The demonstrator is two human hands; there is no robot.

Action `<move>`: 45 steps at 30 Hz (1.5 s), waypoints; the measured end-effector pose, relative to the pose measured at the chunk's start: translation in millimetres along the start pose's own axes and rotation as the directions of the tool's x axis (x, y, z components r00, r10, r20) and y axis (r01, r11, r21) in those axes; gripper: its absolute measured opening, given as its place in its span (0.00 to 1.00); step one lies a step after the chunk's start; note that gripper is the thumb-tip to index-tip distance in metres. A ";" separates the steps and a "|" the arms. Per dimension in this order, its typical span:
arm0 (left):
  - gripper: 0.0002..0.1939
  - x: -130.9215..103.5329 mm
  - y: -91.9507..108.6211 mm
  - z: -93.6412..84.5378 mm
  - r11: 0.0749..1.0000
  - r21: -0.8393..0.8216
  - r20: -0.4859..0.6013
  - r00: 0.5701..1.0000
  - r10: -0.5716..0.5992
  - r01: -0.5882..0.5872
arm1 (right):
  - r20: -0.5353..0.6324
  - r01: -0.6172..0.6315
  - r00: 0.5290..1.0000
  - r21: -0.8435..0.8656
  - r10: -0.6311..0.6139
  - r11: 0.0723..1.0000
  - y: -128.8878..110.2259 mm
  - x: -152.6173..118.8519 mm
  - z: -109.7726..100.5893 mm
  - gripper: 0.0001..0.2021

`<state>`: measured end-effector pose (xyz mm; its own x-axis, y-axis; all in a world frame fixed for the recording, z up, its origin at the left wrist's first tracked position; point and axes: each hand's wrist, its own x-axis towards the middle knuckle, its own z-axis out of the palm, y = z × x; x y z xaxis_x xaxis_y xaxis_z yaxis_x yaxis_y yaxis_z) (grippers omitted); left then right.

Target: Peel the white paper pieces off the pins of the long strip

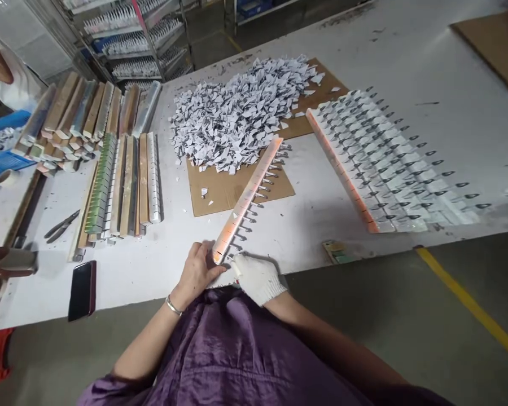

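Note:
An orange-and-white slotted bar (246, 204) lies slanted across the cardboard, with a row of small metal clip-like pieces (254, 212) sticking out along its right side. My left hand (196, 269) is bare, with a bracelet at the wrist; its fingers and thumb close around the bar's near end. In a white glove, my right hand (256, 277) is closed beside that same end, by the lowest metal pieces. Its fingertips are partly hidden, and what they pinch is too small to make out. Beyond the bar rises a heap of small grey-white pieces (237, 113).
Several bars with dark-tipped pieces (376, 163) lie side by side at right. Stacked wooden bars (129, 186) stand left, near pliers (61, 226), a phone (82, 290) and a blue basket (8, 160). Brown cardboard (207, 197) lies under the heap. Loaded racks (139, 51) stand behind.

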<state>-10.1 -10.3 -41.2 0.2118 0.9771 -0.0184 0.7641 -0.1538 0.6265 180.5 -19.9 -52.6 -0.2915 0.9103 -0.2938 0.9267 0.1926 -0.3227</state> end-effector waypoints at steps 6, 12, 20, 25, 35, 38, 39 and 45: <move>0.18 14.6 -8.8 2.6 0.999 0.033 0.136 0.990 0.032 -0.037 | -0.069 0.035 0.997 -0.022 -0.036 0.999 -6.9 10.6 16.9 0.13; 0.19 17.2 -19.1 4.3 0.998 -0.007 0.151 0.986 0.064 -0.063 | 0.027 0.096 0.995 -0.019 -0.096 0.995 -9.2 23.7 12.4 0.13; 0.22 12.0 -8.8 9.7 0.995 0.078 0.108 0.993 0.056 -0.065 | 0.077 0.016 0.997 0.189 -0.031 0.982 4.3 6.0 -3.6 0.15; 0.19 15.1 -0.7 7.3 0.987 0.151 0.103 0.994 0.047 -0.062 | -0.104 -0.032 0.990 0.480 0.093 0.877 28.0 -19.4 7.7 0.16; 0.21 5.2 49.3 33.0 0.608 -0.695 0.498 0.867 0.020 0.385 | 0.012 -0.068 0.984 0.949 0.179 0.308 27.4 -55.0 -34.0 0.24; 0.23 5.4 68.7 55.2 0.585 -0.739 0.505 0.850 0.151 0.335 | 0.038 -0.119 0.928 0.973 0.369 0.199 34.5 -56.4 -20.0 0.21; 0.25 6.6 73.7 59.7 0.602 -0.735 0.515 0.834 0.198 0.312 | 0.049 -0.122 0.899 0.983 0.434 0.141 39.8 -55.7 -15.1 0.19; 0.20 23.3 73.9 72.4 0.764 -0.634 0.524 0.792 0.313 0.118 | 0.016 0.002 0.836 0.999 0.548 -0.033 94.4 -67.9 -17.5 0.20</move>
<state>95.4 -9.5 -51.8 0.7261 0.6490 -0.2272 0.2228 0.0907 0.9706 291.9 -57.2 -47.4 0.2606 0.8607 -0.4374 -0.2685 -0.3706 -0.8891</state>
